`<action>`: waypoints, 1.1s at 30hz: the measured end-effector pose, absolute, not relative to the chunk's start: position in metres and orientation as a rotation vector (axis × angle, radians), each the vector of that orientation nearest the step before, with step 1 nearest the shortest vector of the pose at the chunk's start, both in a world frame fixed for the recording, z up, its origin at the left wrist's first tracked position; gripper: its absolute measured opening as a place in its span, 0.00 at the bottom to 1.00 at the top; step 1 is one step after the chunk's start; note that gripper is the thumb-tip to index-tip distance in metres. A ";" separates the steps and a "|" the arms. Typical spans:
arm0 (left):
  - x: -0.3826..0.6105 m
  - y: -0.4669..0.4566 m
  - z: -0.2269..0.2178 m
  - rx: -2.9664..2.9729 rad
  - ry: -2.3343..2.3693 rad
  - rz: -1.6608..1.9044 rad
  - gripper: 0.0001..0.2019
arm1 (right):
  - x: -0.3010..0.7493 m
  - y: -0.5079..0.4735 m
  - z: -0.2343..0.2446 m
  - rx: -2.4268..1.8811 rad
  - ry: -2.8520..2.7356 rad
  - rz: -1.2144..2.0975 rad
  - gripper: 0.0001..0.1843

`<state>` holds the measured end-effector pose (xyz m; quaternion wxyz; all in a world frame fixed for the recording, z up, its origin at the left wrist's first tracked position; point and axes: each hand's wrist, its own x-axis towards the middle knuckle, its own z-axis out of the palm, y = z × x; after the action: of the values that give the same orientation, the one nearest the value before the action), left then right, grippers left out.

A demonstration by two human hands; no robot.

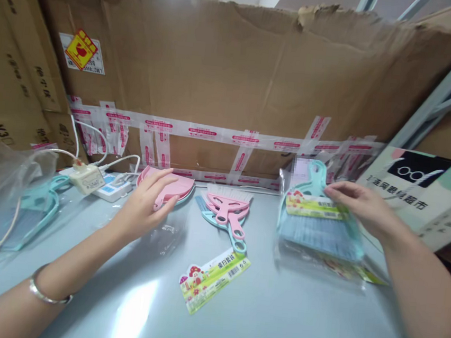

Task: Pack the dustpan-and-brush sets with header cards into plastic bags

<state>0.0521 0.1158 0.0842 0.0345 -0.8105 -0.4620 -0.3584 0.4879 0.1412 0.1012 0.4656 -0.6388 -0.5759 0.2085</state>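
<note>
My left hand (142, 203) is over a stack of dustpans, the pink dustpan (178, 187) on top and a blue edge beneath. Its fingers are stretched and apart; I cannot tell whether they touch the pan. My right hand (360, 203) pinches the upper edge of a blue dustpan and brush set (316, 225), which has a printed card (315, 205) across it. Between the hands lie small brushes, the pink brush (227, 209) over a blue brush (237, 243). Nearer me rests a loose green-yellow card (214, 282).
A clear bag (6, 206) with another blue set lies at the left, beside a power strip (114, 187) and a plugged-in charger (88, 177). Tall cardboard (234, 74) walls the table's back. A printed box (418, 193) and metal shelf frame stand at the right.
</note>
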 end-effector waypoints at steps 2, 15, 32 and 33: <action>0.054 0.115 0.087 -2.495 -1.409 -1.148 0.17 | 0.477 0.142 0.114 -1.532 -1.335 0.382 0.18; 0.081 0.108 0.104 -2.949 -2.191 -2.024 0.28 | 0.278 0.164 0.160 -1.026 -2.214 0.487 0.06; 0.075 0.112 0.084 -2.038 -2.011 -2.924 0.21 | 0.273 0.106 0.055 -0.842 -1.127 1.402 0.22; 0.074 0.112 0.082 -2.067 -1.998 -2.877 0.22 | 0.272 0.107 0.054 -0.842 -1.071 1.459 0.23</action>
<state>0.0739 0.1119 0.0822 -0.4466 -0.4547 -0.4395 -0.6330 0.2717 0.1073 0.0537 0.5420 -0.3545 -0.4508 0.6143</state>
